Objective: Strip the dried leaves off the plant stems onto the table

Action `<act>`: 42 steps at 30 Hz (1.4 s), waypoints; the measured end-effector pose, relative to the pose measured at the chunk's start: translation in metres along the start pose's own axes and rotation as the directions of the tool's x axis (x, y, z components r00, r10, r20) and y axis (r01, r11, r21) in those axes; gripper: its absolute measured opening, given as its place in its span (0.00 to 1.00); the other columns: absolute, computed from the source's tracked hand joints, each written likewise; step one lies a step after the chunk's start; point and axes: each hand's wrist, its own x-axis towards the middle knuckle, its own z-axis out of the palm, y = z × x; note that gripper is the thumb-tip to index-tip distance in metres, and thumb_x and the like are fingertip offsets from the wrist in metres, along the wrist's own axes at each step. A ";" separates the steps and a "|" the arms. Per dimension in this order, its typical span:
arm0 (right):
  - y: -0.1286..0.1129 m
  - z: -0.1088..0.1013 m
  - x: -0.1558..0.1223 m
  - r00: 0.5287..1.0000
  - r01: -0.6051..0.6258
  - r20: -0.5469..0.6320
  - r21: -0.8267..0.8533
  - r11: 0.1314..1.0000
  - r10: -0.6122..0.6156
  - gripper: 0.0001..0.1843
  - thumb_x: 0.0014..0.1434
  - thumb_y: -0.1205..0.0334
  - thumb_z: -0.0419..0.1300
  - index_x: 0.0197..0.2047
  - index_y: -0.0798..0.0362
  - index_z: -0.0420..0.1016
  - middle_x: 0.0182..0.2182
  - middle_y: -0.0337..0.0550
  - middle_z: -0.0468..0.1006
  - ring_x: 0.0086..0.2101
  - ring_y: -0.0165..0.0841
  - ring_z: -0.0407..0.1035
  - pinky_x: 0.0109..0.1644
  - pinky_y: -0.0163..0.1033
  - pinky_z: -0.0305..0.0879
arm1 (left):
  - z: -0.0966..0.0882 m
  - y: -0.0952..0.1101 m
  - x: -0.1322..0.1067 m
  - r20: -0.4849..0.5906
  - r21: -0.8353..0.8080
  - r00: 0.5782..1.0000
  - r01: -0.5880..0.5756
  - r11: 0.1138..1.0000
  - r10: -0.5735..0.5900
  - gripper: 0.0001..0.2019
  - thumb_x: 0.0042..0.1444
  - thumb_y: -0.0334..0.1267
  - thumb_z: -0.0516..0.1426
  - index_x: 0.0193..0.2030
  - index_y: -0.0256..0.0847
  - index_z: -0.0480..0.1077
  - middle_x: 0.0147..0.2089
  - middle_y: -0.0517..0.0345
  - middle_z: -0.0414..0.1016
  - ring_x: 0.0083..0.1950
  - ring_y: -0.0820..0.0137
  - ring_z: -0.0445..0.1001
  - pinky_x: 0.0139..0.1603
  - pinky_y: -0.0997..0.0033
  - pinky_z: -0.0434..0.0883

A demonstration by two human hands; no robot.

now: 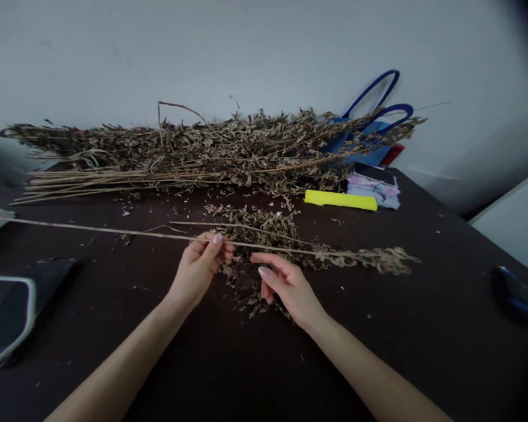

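A long, thin dried plant stem [114, 230] runs sideways across the view, with withered leaves left at its right end. My left hand [202, 264] pinches it near the middle between thumb and fingers. Just below the stem, my right hand [290, 287] has its thumb and fingers apart and holds nothing. Under and behind both hands lies a loose heap of dried leaves [268, 225] on the dark table [229, 363]. Another thin stalk [237, 225] rests across that heap.
A large bundle of dried stalks [229, 146] lies along the wall. A blue bag [361, 146], a phone [375, 173] and a yellow roll [341, 200] sit at the back right. White-rimmed and black objects [29, 305] are at left; a dark object [517, 293] lies far right.
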 end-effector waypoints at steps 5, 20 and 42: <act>-0.006 -0.005 -0.007 1.000 0.015 -0.009 0.070 0.997 -0.015 0.09 0.57 0.58 0.57 0.39 0.52 0.73 0.35 0.43 0.74 0.21 0.22 0.63 0.19 0.29 0.57 | -0.017 0.011 0.015 -0.034 -0.033 0.996 -0.082 0.996 0.081 0.05 0.54 0.35 0.58 0.30 0.35 0.69 0.28 0.56 0.72 0.30 0.76 0.70 0.30 0.78 0.69; -0.010 -0.022 0.000 0.836 0.375 -0.490 0.181 0.909 -0.247 0.07 0.57 0.62 0.58 0.40 0.48 0.73 0.30 0.38 0.69 0.20 0.21 0.58 0.20 0.31 0.53 | -0.025 0.018 0.021 -0.129 -0.038 0.982 -0.143 0.989 0.137 0.06 0.54 0.35 0.58 0.28 0.35 0.68 0.27 0.57 0.73 0.28 0.77 0.70 0.29 0.79 0.70; -0.007 -0.023 0.002 0.874 0.239 -0.403 -0.127 0.963 -0.270 0.14 0.60 0.57 0.54 0.49 0.49 0.68 0.46 0.46 0.71 0.24 0.25 0.67 0.21 0.33 0.64 | -0.013 0.003 0.009 -0.067 0.044 0.976 -0.203 0.978 0.206 0.06 0.54 0.36 0.57 0.29 0.38 0.66 0.28 0.58 0.74 0.28 0.76 0.70 0.31 0.77 0.68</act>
